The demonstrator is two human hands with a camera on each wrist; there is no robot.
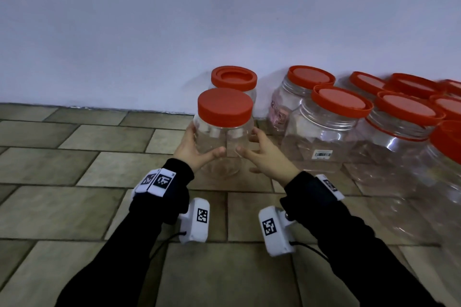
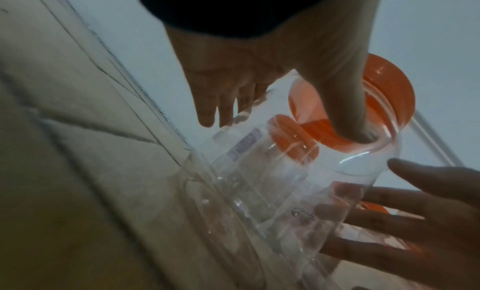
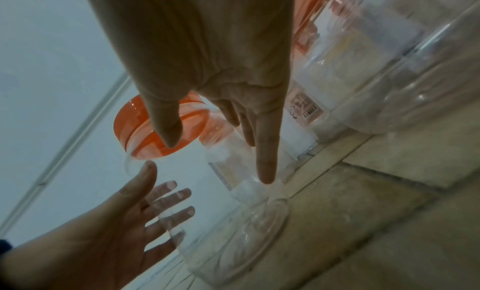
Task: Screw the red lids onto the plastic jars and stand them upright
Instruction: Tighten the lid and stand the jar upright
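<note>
A clear plastic jar (image 1: pixel 219 142) with a red lid (image 1: pixel 225 107) on top stands upright on the tiled floor, in the middle of the head view. My left hand (image 1: pixel 204 141) touches its left side, thumb in front and straight fingers behind. My right hand (image 1: pixel 249 141) lies against its right side with the fingers spread and straight. In the left wrist view my thumb presses the jar (image 2: pixel 298 181) just below the lid (image 2: pixel 389 93). In the right wrist view my index fingertip touches the jar (image 3: pixel 233 202) wall, under its lid (image 3: pixel 145 130).
A second small jar with a red lid (image 1: pixel 234 80) stands right behind, against the pale wall (image 1: pixel 149 32). Several larger lidded jars (image 1: pixel 324 132) crowd the floor to the right. Bare tiled floor (image 1: pixel 99 182) stretches to the left and toward me.
</note>
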